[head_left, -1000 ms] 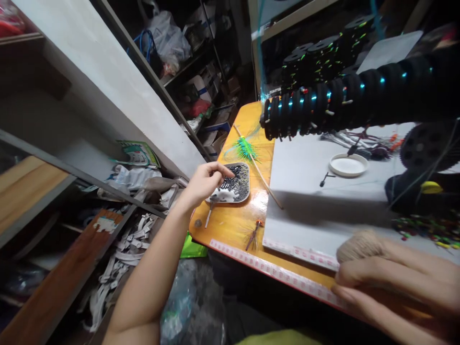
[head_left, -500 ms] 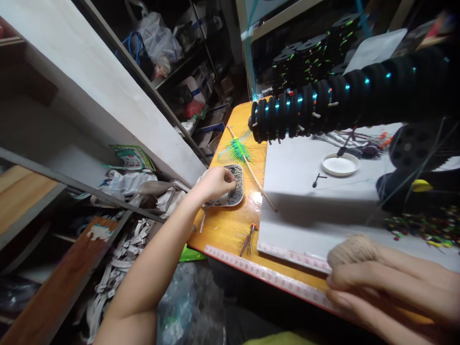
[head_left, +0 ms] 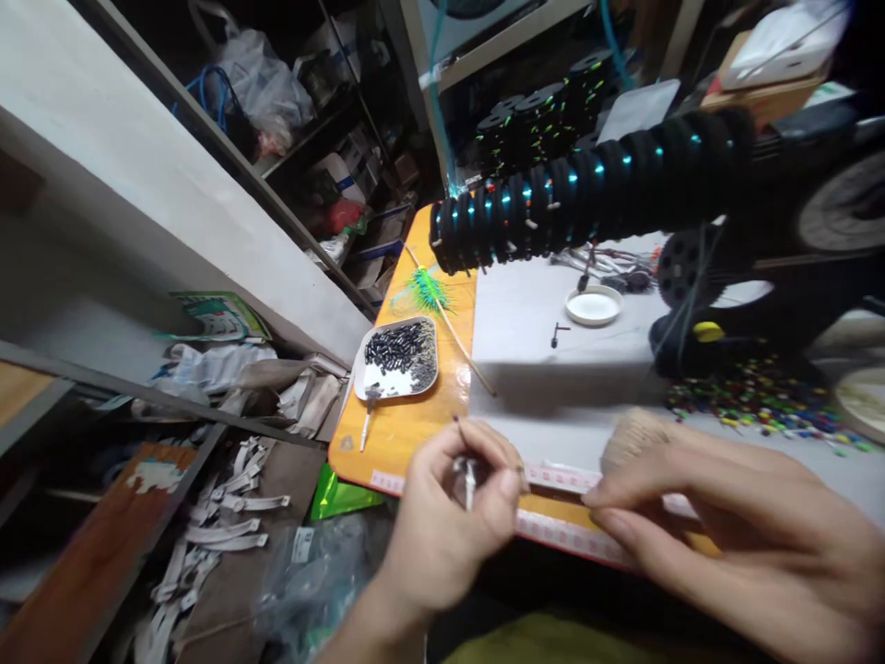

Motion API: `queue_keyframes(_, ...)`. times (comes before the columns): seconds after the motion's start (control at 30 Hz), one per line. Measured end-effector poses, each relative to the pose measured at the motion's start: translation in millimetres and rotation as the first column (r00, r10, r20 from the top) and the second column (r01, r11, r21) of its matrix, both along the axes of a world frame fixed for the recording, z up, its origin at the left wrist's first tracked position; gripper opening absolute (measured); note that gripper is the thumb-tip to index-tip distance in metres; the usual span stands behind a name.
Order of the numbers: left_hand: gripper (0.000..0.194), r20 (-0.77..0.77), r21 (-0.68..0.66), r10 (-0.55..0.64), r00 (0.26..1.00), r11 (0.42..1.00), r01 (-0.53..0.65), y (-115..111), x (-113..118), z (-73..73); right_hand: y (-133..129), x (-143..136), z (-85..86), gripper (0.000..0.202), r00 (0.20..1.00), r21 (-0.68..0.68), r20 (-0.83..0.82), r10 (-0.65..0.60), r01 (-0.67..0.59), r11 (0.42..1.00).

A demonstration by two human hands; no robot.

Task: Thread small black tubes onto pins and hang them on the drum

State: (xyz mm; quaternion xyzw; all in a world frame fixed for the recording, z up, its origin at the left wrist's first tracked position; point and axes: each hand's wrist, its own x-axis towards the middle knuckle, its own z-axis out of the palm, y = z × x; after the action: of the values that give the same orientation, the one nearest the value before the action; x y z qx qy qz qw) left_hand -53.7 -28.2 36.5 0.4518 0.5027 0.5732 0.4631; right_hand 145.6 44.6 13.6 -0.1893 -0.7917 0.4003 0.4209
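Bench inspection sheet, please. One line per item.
Surface: orange table, white board on it, measuring tape along front edge.
Work items: tray with black pieces; beads at right.
Clutter: stick with green bristles, white dish.
Hands: left hand pinched, contents unclear; right hand apart from it, fingers bent, contents unclear.
Cables: blue loops on shelving, possibly cable.
Surroundings: ribbed black cylinder over board; plastic bag on shelving; white strips low left.

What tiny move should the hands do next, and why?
Perhaps bring the left hand a little closer to the right hand. The left thumb and finger look pinched together, the right fingers point towards them, and a gap separates the two hands. Anything held there is too small to make out.
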Motion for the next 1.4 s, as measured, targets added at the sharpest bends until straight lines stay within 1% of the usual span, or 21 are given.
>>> queue_keyframes(0.03,0.027,0.151,-0.017,-0.013,0.988,1.0,0.016,-8,13,-8.6,-1,1,0.3,0.01,0.999,-0.021,-0.003,0.045,-0.045,0.999)
queue_keyframes(0.07,0.029,0.281,-0.046,0.004,0.96,0.999,0.009,-13,25,-16.7,-1,1,0.7,0.011,0.996,-0.038,-0.006,0.084,-0.084,0.996)
queue_keyframes(0.13,0.033,0.473,-0.084,0.055,0.879,0.996,-0.017,-19,43,-29.7,-2,1,1.6,0.012,0.993,-0.057,-0.01,0.121,-0.121,0.991)
queue_keyframes(0.2,0.033,0.573,-0.107,0.099,0.813,0.993,-0.046,-20,55,-37.1,-3,1,2.0,0.013,0.992,-0.044,-0.002,0.122,-0.122,0.992)
queue_keyframes(0.3,0.029,0.612,-0.103,0.126,0.781,0.991,-0.08,-21,61,-38.4,-6,0,1.5,0.017,0.993,-0.026,0.015,0.115,-0.115,0.993)
queue_keyframes(0.47,0.031,0.604,-0.108,0.133,0.786,0.991,-0.084,-22,61,-30.2,-8,0,1.8,0.019,0.994,-0.005,0.019,0.109,-0.109,0.994)
queue_keyframes(0.57,0.031,0.618,-0.114,0.143,0.773,0.989,-0.091,-23,62,-28.6,-7,-1,2.6,0.019,0.994,0.003,0.012,0.112,-0.112,0.994)
queue_keyframes(0.7,0.031,0.606,-0.113,0.144,0.782,0.989,-0.095,-23,63,-32.0,-6,-2,2.7,0.018,0.995,0.013,0.015,0.099,-0.1,0.995)
queue_keyframes(0.83,0.028,0.566,-0.069,0.153,0.81,0.988,-0.139,-23,63,-38.3,-6,-3,1.8,0.018,0.996,0.017,0.02,0.087,-0.087,0.996)
queue_keyframes(0.9,0.028,0.502,-0.04,0.168,0.849,0.984,-0.172,-23,63,-39.8,-5,-3,2.5,0.018,0.997,0.017,0.021,0.079,-0.079,0.997)
queue_keyframes(1.0,0.022,0.294,0.042,0.255,0.921,0.959,-0.279,-23,63,-38.1,-3,-3,5.7,0.013,0.995,0.007,0.03,0.095,-0.096,0.995)
queue_keyframes(1.03,0.02,0.21,0.084,0.303,0.93,0.942,-0.326,-22,63,-36.8,-2,-3,6.8,0.011,0.994,-0.002,0.034,0.106,-0.106,0.994)
queue_keyframes(1.1,0.022,0.08,0.175,0.398,0.914,0.897,-0.406,-22,64,-34.3,-1,-3,8.7,0.008,0.991,-0.034,0.041,0.124,-0.123,0.992)
queue_keyframes(1.17,0.024,0.023,0.223,0.451,0.892,0.868,-0.444,-24,64,-33.5,-1,-3,9.8,0.01,0.991,-0.072,0.039,0.129,-0.126,0.989)
queue_keyframes(1.27,0.019,0.043,0.211,0.439,0.898,0.874,-0.437,-28,61,-36.5,-4,-3,11.3,0.014,0.99,-0.1,0.05,0.133,-0.127,0.987)
queue_keyframes(1.4,0.015,0.174,0.143,0.373,0.911,0.906,-0.398,-33,57,-42.7,-12,-5,14.7,0.017,0.99,-0.083,0.07,0.125,-0.119,0.989)
